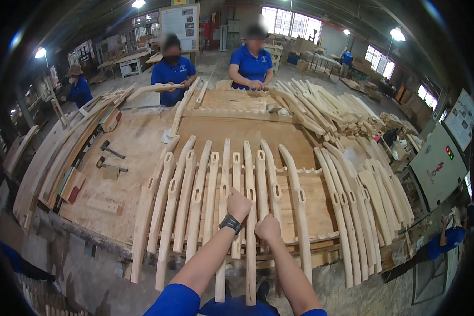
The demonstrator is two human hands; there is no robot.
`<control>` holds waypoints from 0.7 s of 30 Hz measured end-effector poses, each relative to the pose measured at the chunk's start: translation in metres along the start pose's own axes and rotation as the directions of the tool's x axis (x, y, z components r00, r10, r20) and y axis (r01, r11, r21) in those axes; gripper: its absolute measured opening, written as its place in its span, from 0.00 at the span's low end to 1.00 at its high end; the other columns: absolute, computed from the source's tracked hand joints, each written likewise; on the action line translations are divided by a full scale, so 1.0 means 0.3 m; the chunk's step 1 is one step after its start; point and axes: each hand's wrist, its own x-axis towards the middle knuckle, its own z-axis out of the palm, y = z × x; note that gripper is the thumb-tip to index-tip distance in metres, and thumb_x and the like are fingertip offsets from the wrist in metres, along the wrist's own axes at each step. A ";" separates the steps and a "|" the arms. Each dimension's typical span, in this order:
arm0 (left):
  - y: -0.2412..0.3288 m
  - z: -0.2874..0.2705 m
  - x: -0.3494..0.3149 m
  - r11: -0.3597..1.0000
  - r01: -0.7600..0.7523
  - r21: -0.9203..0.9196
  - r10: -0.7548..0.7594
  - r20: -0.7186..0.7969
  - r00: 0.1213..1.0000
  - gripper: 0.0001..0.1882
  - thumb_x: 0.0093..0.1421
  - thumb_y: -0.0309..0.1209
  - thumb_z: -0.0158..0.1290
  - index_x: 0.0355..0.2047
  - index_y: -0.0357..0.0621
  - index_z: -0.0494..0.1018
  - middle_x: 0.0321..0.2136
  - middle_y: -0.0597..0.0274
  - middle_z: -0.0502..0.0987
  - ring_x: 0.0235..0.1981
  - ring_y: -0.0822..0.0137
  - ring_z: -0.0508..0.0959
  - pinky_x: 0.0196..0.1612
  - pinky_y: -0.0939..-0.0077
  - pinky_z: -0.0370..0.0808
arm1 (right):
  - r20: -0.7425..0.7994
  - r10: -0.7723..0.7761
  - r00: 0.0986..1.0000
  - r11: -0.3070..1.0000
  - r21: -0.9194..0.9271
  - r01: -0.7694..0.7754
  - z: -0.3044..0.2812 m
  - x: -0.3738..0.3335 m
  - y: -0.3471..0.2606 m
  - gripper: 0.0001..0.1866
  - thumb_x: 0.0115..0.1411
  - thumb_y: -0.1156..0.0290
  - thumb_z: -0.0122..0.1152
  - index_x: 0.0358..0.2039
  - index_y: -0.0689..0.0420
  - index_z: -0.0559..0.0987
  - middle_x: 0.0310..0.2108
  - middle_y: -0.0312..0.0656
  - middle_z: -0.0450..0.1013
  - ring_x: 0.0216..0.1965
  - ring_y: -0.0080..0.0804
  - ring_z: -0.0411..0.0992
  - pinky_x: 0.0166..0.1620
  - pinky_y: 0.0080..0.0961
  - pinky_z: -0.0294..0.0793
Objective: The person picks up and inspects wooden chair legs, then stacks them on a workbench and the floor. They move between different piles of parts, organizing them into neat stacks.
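Note:
My left hand (239,206), with a black watch (230,223) on its wrist, is closed over a short slotted wooden piece (237,176) in the middle of a row. Close by on the right, my right hand (268,229) makes a fist between a long slotted wooden leg (250,253) and a curved slotted wooden leg (274,184). What either hand grips is hidden under the fingers. Several pale wooden legs, most with oblong slots, lie side by side and point away from me. Their near ends overhang the front edge of the workbench (113,231).
Two hammers (113,149) lie at the left of the bench. Notched strips (226,112) run across it. A pile of wooden legs (321,102) stands at the far right. Two persons in blue (173,71) (250,66) work opposite. A control cabinet (438,164) is at right.

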 end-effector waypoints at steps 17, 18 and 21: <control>-0.157 -0.219 -0.650 0.895 -0.341 0.287 0.236 0.342 0.910 0.23 0.61 0.35 0.49 0.53 0.35 0.65 0.28 0.43 0.78 0.30 0.43 0.79 0.32 0.51 0.76 | -0.068 -0.071 0.995 0.996 -0.065 0.066 0.016 0.001 -0.004 0.13 0.52 0.69 0.57 0.29 0.69 0.78 0.27 0.62 0.76 0.32 0.57 0.78 0.39 0.44 0.79; -0.157 -0.227 -0.679 0.905 -0.336 0.261 0.245 0.326 0.913 0.23 0.61 0.36 0.50 0.53 0.36 0.66 0.25 0.44 0.78 0.28 0.43 0.79 0.33 0.51 0.76 | -0.072 -0.079 0.994 0.996 -0.056 0.075 0.019 0.001 -0.011 0.13 0.52 0.69 0.57 0.29 0.69 0.79 0.27 0.62 0.76 0.33 0.57 0.78 0.39 0.44 0.79; -0.163 -0.223 -0.752 0.927 -0.321 0.193 0.249 0.325 0.913 0.23 0.60 0.37 0.50 0.53 0.39 0.67 0.22 0.46 0.78 0.27 0.44 0.80 0.33 0.52 0.76 | -0.069 -0.081 0.994 0.996 -0.045 0.078 0.019 -0.008 -0.020 0.10 0.53 0.73 0.56 0.28 0.68 0.79 0.28 0.61 0.77 0.34 0.56 0.79 0.39 0.44 0.79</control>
